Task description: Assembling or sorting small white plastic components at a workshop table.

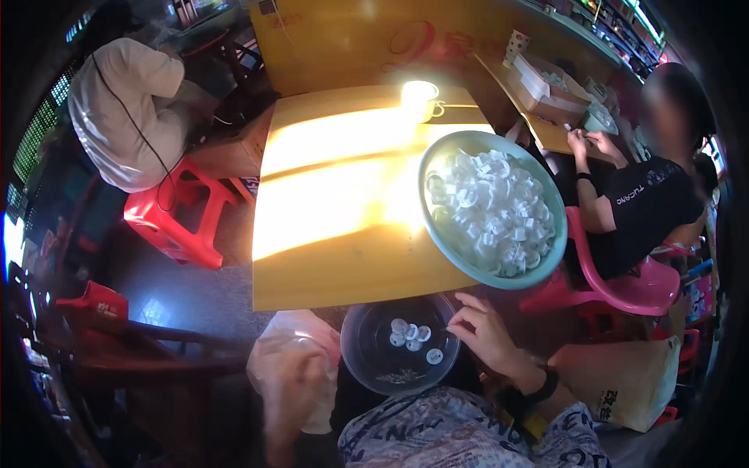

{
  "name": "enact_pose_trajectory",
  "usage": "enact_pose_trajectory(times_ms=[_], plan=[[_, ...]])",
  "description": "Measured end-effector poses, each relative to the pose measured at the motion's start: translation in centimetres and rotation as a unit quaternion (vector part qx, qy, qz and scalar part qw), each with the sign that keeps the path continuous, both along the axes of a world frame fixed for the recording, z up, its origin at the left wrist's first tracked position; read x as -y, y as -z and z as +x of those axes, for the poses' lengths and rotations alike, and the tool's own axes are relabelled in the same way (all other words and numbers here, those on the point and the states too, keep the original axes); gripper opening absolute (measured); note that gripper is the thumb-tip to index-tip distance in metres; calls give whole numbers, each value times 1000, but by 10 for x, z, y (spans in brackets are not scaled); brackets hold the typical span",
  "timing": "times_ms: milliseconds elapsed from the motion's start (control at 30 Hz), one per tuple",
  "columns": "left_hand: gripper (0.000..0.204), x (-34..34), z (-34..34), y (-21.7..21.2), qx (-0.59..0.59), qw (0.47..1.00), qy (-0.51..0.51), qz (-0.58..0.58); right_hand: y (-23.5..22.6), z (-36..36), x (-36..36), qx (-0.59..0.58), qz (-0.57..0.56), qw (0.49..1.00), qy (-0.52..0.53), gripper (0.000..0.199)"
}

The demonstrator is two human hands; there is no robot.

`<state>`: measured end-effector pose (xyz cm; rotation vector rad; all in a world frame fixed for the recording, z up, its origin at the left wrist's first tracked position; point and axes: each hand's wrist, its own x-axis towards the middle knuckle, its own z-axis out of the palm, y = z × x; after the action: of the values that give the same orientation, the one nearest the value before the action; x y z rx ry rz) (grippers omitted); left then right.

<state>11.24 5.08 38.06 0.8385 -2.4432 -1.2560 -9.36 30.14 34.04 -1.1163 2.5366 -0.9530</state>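
On my lap rests a see-through round bowl (360, 366) holding several small white round pieces (410, 334) and a small heap of tiny metallic bits (399, 377). My right hand (484, 334) is at the bowl's right rim, thumb and fingertips closed together; whatever is between them is too small to name. To the left of the bowl, motion smears my left hand (298, 382), which is in front of a pale plastic bag (282, 337). A large pale green basin (431, 222) heaped with white plastic pieces (499, 207) sits at the table's right edge.
The wooden table (343, 285) has a bright mug (422, 101) at its far side. One person sits on a red stool (173, 210) at left; another works at right beside an open carton (546, 92) and a pink chair (636, 287). A paper bag (620, 382) stands at lower right.
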Motion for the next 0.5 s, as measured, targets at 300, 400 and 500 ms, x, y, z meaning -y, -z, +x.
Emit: enact_pose_trajectory(times_ms=[300,400,500], plan=[[39,-23,-1,94,79,992,-9,100,24,7,-9,203,-2,979,-16,14],[35,-19,16,84,92,988,-25,121,13,19,-7,248,1,969,-26,14],[26,-12,42,90,15,994,-24,105,16,33,-8,257,-24,964,-63,14]])
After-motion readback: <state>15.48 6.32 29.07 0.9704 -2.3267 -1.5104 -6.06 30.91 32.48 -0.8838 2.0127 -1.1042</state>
